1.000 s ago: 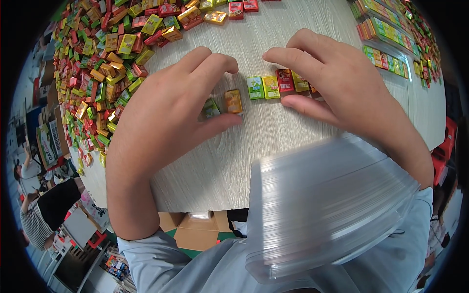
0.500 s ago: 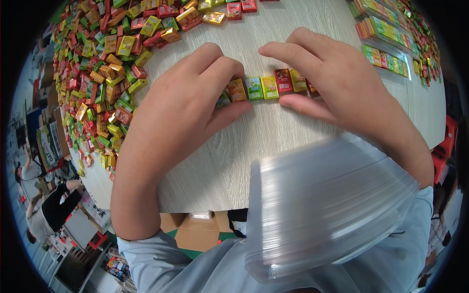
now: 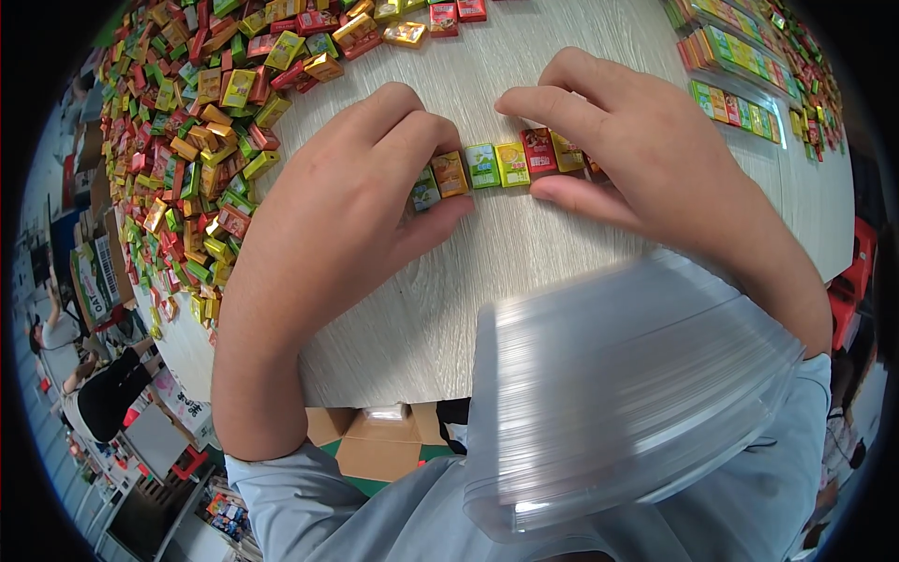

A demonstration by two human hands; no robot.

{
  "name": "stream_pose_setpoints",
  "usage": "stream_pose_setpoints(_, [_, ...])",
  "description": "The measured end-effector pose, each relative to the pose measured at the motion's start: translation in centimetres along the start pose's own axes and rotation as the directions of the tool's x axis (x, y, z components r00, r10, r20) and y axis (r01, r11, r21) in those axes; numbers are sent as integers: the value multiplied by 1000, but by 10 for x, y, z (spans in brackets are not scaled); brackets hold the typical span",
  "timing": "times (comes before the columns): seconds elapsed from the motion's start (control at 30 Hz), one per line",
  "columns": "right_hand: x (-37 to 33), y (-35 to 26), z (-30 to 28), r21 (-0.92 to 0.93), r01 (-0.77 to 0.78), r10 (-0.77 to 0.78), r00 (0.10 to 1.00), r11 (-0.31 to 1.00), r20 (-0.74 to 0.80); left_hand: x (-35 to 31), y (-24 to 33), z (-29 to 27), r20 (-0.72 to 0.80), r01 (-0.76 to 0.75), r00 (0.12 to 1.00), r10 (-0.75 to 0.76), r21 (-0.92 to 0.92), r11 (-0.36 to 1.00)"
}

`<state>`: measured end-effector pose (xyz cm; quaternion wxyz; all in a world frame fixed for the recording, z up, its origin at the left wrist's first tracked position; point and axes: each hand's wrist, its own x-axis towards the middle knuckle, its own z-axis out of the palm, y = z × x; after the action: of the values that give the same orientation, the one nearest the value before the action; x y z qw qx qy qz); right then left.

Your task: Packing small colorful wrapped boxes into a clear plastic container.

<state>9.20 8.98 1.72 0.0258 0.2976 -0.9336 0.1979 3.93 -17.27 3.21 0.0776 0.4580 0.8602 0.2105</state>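
Observation:
A short row of small printed boxes in green, yellow, red and orange lies side by side across the pale table between my hands. At the row's left end, my left hand curls its fingers behind an orange box and a green one, its thumb in front. My right hand bends over the right end. Its thumb lies along the front of a red box, while its index fingertip stays raised behind the row. The palm hides the last boxes on the right.
A big loose heap of similar boxes covers the table's left side. Clear trays of lined-up boxes stand at the far right. A stack of clear plastic trays rises close to my chest. An open cardboard carton sits below the table edge.
My left thumb and fingers have drawn slightly left, baring more of the green box at the row's left end. My right hand stays almost unchanged at the other end.

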Motion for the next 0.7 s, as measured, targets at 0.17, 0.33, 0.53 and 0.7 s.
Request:
stream_pose_setpoints(0.17, [1,0,1,10,15,-15,1000,1000,-18,0,5,1,-49,-11,999,15,69,998])
stream_pose_setpoints(0.33, [1,0,2,20,26,-25,999,999,-32,2,5,5,-81,-25,996,29,51,998])
stream_pose_setpoints(0.53, [0,1,2,36,30,-29,999,999,-30,3,4,7,-103,-46,993,50,41,998])
stream_pose_setpoints(0.7, [0,0,2,50,38,-36,999,998,-40,4,5,7,-97,-35,995,38,27,999])
